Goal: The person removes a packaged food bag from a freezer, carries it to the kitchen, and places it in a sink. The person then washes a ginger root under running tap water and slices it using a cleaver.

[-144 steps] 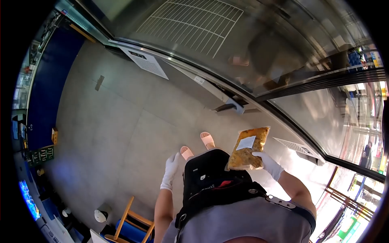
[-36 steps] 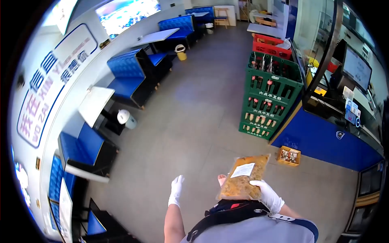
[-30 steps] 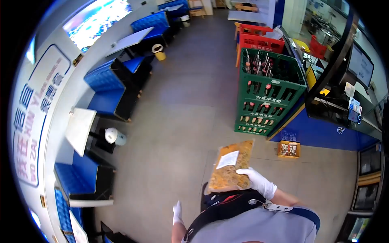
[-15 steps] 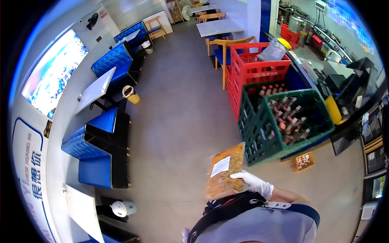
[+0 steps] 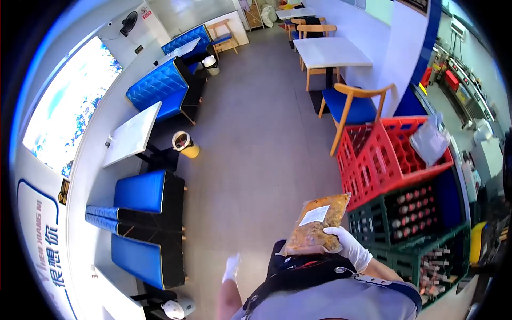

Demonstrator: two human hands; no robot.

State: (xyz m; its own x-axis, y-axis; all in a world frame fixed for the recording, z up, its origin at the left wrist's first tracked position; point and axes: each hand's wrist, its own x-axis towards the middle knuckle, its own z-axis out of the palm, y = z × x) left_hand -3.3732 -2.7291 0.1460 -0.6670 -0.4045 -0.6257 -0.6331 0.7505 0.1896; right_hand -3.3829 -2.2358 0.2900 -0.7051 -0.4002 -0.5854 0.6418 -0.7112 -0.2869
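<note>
Lighting is moderate, the wall screen (image 5: pixel 73 106) left of the left hand (image 5: pixel 231 268) is overexposed, and fisheye distortion bends the periphery.

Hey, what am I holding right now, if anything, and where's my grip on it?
Your right hand holds the bag by its right edge, thumb across its face. Nothing shows in your left hand.

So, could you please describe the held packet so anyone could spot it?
Find the stacked red and green crates; left of them is a gloved right hand. It holds the clear-wrapped, orange-brown packet, told from the crates by its white label.
</note>
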